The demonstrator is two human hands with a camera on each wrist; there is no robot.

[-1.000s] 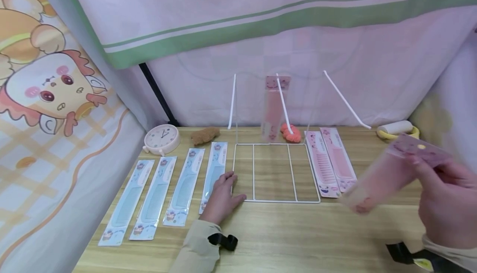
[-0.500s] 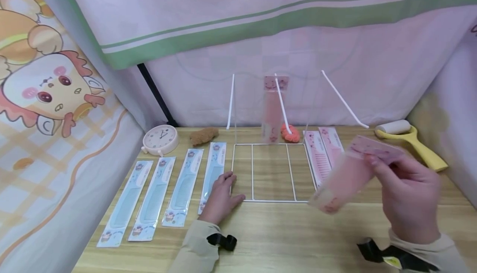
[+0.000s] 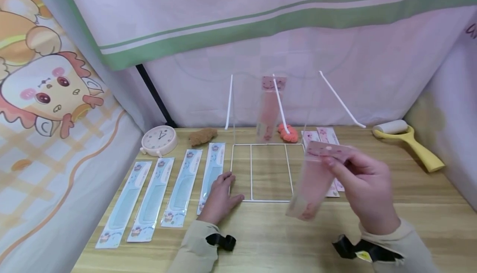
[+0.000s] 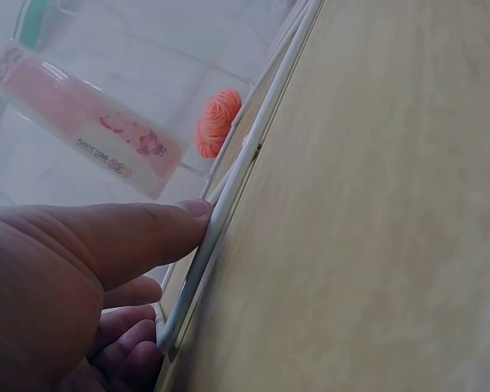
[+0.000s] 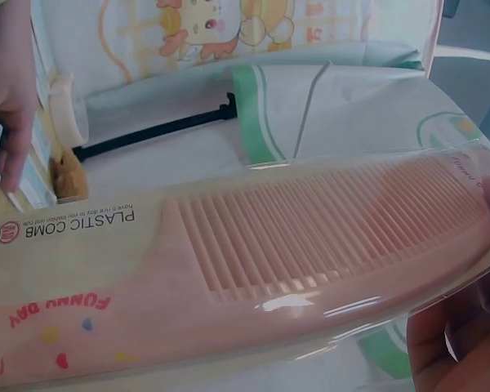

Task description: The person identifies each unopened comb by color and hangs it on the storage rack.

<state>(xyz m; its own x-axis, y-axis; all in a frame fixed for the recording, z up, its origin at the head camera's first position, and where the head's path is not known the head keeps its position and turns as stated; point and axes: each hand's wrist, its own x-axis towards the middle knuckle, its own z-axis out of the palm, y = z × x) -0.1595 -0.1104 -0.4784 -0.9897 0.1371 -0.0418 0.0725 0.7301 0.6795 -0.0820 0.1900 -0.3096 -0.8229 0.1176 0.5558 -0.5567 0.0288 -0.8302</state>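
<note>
My right hand pinches the top end of a packaged pink comb, which hangs tilted above the front right corner of a white wire rack. The right wrist view shows that pink comb close up, its label reading "plastic comb". My left hand lies on the table with straight fingers, touching the rack's left front corner. In the left wrist view its thumb presses against the rack's wire. Another pink comb hangs on the rack's middle prong.
Several packaged blue combs lie in a row left of the rack, and pink combs lie right of it. A clock, a brown lump, orange yarn and a yellow lint roller sit along the back. Fabric walls close in.
My right hand has carried the pink comb leftward from the table's right side to the rack's front right corner. The left hand has stayed where it was.
</note>
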